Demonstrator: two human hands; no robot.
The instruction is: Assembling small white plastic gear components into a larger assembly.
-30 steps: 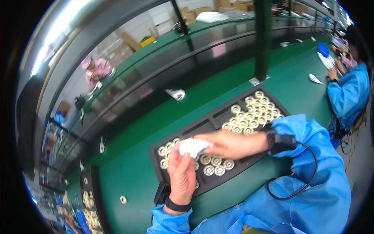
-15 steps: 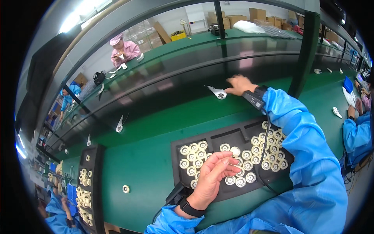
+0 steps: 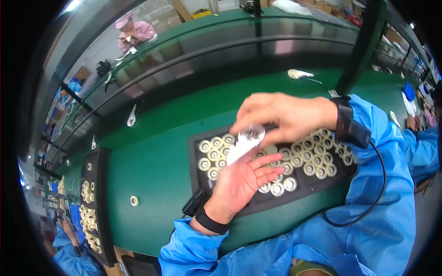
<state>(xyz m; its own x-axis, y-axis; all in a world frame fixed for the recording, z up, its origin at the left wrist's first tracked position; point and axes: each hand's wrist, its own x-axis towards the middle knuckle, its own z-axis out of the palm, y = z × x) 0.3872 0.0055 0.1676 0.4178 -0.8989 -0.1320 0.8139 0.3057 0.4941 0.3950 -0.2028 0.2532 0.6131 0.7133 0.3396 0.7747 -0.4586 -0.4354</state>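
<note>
"Green workbench top, benches ranged behind it. What occupies the fingers?"

"Right hand, above the black compartmented tray, pinches the round end of a white teardrop-shaped plastic part between thumb and fingertips, the motion slightly blurred. Left hand, also over the tray, is turned palm up with fingers loosely spread; whether it touches the part's narrow end, I cannot tell."

"And in the tray?"

"Cream-coloured toothed wheels with dark-ringed centres, clustered in its compartments, some hidden behind the hands."

"Farther out?"

"One loose cream ring-shaped wheel sits left of the tray; past it, a long black tray of cream pieces. On the tray's far side lie a white tapered piece and, to its far left, another slim white piece. A person in pink works well beyond the tray; a blue-sleeved co-worker appears at its right."
</note>
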